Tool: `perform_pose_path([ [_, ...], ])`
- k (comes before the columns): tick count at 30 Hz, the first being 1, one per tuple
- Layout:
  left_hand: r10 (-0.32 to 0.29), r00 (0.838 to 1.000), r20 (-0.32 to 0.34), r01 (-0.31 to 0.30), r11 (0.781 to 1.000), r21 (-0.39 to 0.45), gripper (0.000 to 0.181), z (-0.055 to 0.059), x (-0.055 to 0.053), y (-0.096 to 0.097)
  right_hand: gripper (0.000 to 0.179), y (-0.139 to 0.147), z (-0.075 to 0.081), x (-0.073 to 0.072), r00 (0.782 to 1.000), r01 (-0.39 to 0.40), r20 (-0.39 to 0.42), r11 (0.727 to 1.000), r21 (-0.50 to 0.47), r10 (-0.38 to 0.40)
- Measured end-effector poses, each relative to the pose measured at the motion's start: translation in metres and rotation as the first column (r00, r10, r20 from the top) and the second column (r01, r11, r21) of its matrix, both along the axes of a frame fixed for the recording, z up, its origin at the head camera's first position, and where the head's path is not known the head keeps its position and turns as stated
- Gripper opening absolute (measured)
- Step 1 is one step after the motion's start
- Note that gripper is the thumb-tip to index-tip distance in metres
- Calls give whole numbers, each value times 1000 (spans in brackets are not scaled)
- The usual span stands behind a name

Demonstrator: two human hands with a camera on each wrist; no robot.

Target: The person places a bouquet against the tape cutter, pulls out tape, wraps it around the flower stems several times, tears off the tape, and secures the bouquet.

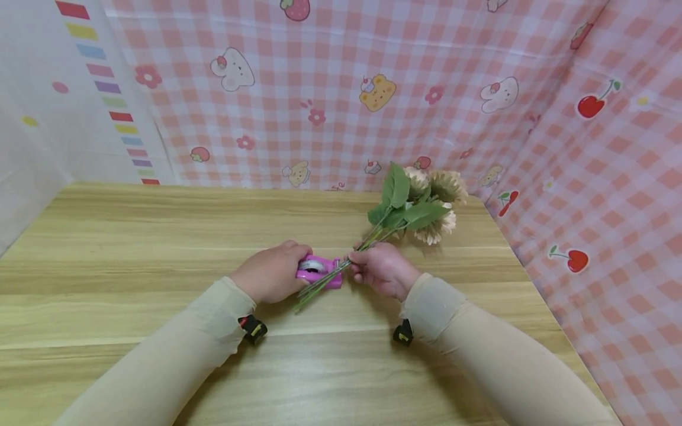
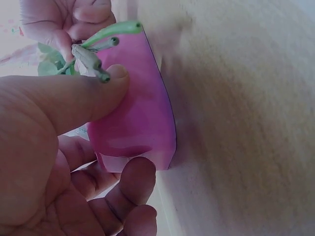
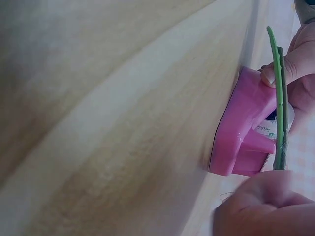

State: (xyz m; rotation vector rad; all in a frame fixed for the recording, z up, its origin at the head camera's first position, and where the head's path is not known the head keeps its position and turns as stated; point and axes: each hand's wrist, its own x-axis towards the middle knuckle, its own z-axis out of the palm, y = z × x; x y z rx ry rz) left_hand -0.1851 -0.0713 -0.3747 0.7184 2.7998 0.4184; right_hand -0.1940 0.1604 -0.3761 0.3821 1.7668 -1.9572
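My left hand (image 1: 272, 272) grips a pink tape dispenser (image 1: 334, 283) from its left end, thumb along the near side and fingers round the far side. A roll of tape (image 3: 267, 129) sits inside it. With thumb and fingers, my right hand (image 1: 386, 269) pinches the thin green stems of a small bunch of pale cream flowers (image 1: 437, 228) with broad leaves (image 1: 396, 186). The blossoms lean away to the far right. Lower down, the stems (image 3: 279, 108) cross over the dispenser, and their cut ends (image 2: 112, 41) stick out beside my left thumb.
A wood-grain table (image 1: 133, 266) lies under both hands. Pink checked cloth (image 1: 330, 77) hangs behind it and along the right edge, and pale cloth covers the left side. Small black devices (image 1: 253, 329) are strapped at my wrists over beige sleeves (image 1: 170, 349).
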Motion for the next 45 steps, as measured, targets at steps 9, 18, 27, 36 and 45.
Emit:
perform_pose_path([
  [9,7,1000,6,-7,1000,4,54,-2,-1,0,9,-1,2,-2,999,22,52,994,-105,-17],
  [18,8,1000,5,-8,1000,3,54,-3,-2,0,19,0,0,-4,998,20,69,992,-123,-11],
  [27,3,1000,-3,-3,1000,1,53,-3,-2,0,15,5,-1,-5,999,-3,42,996,-93,7],
  [36,11,1000,12,-11,1000,10,53,-3,-1,0,13,5,-2,-4,999,3,40,996,-91,0],
  [45,9,1000,10,-9,1000,4,52,-3,-1,0,19,4,1,-2,998,22,61,990,-138,-13],
])
